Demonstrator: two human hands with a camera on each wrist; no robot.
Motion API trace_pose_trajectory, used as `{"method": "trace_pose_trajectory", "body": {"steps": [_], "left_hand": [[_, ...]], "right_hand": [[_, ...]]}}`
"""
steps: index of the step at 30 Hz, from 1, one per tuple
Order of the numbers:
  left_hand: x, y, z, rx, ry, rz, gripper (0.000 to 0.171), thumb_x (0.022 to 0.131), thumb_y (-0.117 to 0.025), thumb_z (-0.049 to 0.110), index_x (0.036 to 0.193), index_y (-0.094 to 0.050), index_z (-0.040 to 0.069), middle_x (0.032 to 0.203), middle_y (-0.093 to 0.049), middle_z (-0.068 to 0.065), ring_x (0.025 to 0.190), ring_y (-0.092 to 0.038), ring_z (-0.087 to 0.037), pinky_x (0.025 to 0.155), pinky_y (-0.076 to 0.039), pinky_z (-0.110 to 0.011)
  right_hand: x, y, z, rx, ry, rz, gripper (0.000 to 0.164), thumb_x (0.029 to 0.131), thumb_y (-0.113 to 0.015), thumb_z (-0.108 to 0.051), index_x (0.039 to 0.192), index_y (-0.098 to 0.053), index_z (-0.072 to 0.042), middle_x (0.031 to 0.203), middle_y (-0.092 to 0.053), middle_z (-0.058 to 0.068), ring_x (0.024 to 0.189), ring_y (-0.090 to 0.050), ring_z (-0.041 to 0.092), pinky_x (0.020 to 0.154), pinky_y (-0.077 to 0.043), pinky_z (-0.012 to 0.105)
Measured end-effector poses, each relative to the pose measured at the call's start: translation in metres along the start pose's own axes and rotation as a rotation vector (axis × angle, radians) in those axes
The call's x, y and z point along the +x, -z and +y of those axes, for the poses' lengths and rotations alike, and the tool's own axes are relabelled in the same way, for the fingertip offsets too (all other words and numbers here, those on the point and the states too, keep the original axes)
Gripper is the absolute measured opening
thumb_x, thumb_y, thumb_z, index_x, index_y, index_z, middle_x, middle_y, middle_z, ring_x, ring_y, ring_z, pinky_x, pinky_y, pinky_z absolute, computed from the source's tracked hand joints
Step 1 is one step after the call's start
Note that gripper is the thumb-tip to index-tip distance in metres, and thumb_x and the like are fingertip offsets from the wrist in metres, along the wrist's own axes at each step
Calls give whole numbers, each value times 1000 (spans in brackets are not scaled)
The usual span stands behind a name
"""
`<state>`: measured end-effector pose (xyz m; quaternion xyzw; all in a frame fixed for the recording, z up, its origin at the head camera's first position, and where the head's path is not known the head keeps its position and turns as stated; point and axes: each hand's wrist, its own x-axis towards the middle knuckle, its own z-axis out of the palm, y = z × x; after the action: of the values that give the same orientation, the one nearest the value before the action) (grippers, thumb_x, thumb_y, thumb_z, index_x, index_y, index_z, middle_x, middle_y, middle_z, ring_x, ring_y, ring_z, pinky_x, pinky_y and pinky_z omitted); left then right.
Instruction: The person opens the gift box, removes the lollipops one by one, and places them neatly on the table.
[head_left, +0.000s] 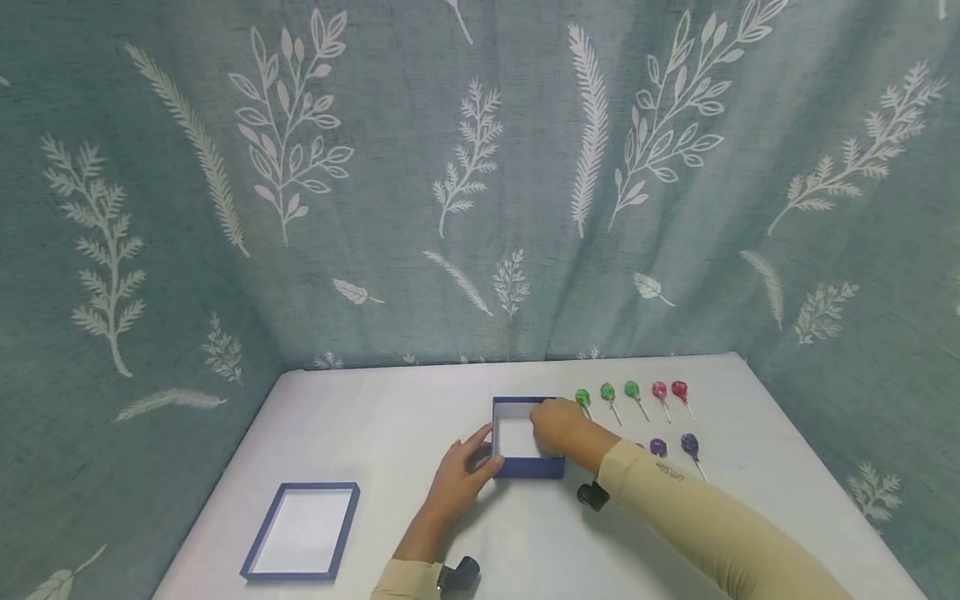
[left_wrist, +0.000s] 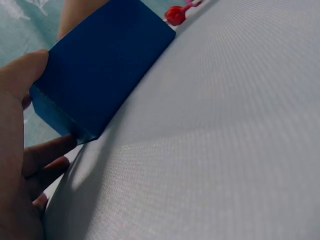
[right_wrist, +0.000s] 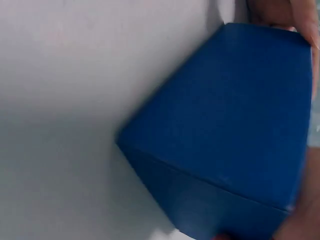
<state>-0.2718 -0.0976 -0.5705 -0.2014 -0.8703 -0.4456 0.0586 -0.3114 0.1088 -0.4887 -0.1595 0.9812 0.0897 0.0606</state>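
A blue open box [head_left: 528,468] with a white inside stands on the table. My left hand [head_left: 459,479] rests against its left side; the thumb touches the near left corner and the fingers lie along the left wall. In the left wrist view, the left thumb [left_wrist: 35,67] sits at the box's upper edge, with other fingers low on the side. My right hand [head_left: 564,429] reaches over the right wall into the box, its fingers bent downward. Those fingertips are hidden, so I cannot tell whether they hold anything.
Right of the box lie lollipops in rows: green [head_left: 632,389], pink [head_left: 659,390] and red [head_left: 679,390] at the back, purple [head_left: 689,444] nearer. My right forearm covers part of the nearer row. A blue-rimmed lid [head_left: 345,533] lies inside up at left. A patterned curtain [head_left: 405,275] stands behind.
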Motion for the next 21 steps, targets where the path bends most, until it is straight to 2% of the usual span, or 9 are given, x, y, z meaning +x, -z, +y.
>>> {"method": "trace_pose_trajectory", "body": {"steps": [6,12,17,21], "left_hand": [[0,-2,2,9,3,8,60,92,-61,51,144,-50,21,117,-68,-6,125,-53,-30,116,-19,-52],[-1,-4,3,16,0,9,60,92,-61,50,144,-50,21,117,-68,-6,124,-53,-31,116,-19,-53],[3,-5,4,9,2,7,59,92,-62,48,144,-49,22,117,-68,-7,125,-52,-32,116,-18,-54],[4,-6,4,8,42,0,57,92,-63,46,144,-50,26,118,-68,-6,127,-50,-33,116,-17,-54]], "right_hand": [[-2,-6,5,52,6,21,14,94,-58,-20,96,-69,-11,87,-67,6,82,-65,26,74,-57,40],[-7,-5,8,85,1,51,25,97,-58,-26,117,-68,-14,99,-70,7,92,-67,27,79,-57,41],[-16,9,18,170,-9,128,29,98,-60,-26,123,-67,-15,100,-71,5,88,-68,24,75,-57,40],[-27,22,32,289,12,208,33,97,-62,-29,125,-66,-13,93,-72,1,80,-67,18,72,-56,38]]}}
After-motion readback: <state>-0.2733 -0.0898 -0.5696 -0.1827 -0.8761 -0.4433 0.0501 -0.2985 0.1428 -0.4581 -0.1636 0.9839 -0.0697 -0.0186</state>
